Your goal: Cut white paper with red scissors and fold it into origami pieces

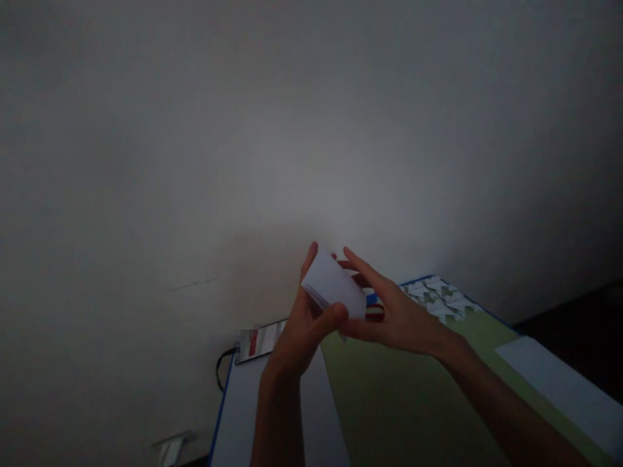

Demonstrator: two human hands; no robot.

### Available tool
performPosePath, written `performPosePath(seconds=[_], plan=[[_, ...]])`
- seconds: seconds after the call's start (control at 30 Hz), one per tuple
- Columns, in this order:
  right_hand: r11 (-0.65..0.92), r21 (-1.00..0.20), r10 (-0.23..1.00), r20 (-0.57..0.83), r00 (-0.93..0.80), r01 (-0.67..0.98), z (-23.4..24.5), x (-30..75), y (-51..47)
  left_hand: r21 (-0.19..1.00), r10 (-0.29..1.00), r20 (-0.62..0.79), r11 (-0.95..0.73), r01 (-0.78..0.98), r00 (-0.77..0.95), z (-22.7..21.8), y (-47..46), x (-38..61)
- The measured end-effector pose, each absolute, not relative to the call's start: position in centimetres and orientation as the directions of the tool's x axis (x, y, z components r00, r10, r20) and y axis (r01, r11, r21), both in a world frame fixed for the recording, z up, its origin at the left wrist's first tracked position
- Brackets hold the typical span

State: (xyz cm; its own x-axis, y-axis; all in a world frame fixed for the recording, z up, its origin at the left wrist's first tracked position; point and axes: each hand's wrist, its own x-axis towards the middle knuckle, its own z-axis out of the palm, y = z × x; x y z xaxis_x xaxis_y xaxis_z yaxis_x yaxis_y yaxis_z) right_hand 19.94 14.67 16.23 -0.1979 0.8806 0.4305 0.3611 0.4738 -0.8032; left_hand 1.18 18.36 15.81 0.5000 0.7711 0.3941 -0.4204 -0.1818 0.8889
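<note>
Toward 6 o'clock, the left hand (309, 331) is showing a broad, rounded thumb (335, 314), its bare wrist (282, 376) running into a smooth, slim left forearm (277, 425). Toward 4 o'clock, the right hand (399, 318) is showing long, slender fingers (361, 264) tapering to their tips, and past its bare wrist (445, 344) the right forearm (501, 399) is widening, also bare. Dim light is hiding the nails

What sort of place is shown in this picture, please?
Perhaps a work corner in a room, maybe at home: a green-topped table stands by a plain wall, with folded white pieces, apparently paper, near its far end and a white sheet at the right.
</note>
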Motion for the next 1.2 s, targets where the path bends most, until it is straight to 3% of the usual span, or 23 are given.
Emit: performPosePath(seconds=[0.2,0.37,0.57,0.63,0.73,0.87,1.0,1.2], plan=[[0.380,-0.889,0.908,0.306,-0.284,0.256,17.0,19.7,14.5,0.854,0.799,0.364,-0.080,-0.514,0.479,16.0,18.3,2.1],[0.434,-0.875,0.880,0.361,-0.310,0.215,16.7,19.9,14.9,0.813,0.799,0.338,0.019,-0.582,0.498,16.4,18.1,2.5],[0.422,-0.827,0.891,0.454,0.000,0.371,16.4,21.1,16.4,0.555,0.852,0.227,0.284,-0.781,0.472,12.4,18.5,5.1],[0.432,-0.787,0.855,0.513,0.079,0.440,16.6,21.4,16.9,0.479,0.830,0.114,0.435,-0.762,0.546,10.2,18.6,6.3],[0.450,-0.738,0.799,0.584,0.143,0.503,16.6,21.2,17.5,0.477,0.777,-0.040,0.567,-0.671,0.628,7.4,18.9,8.1],[0.495,-0.665,0.773,0.631,0.064,0.559,15.5,20.4,18.4,0.491,0.723,-0.098,0.633,-0.598,0.684,5.7,19.4,9.9],[0.541,-0.631,0.790,0.608,-0.078,0.555,14.2,19.0,18.7,0.393,0.692,-0.035,0.672,-0.627,0.721,4.8,19.1,11.0],[0.527,-0.690,0.848,0.463,-0.258,0.496,12.6,15.6,17.9,0.575,0.726,0.043,0.543,-0.611,0.686,4.5,17.8,11.2]])
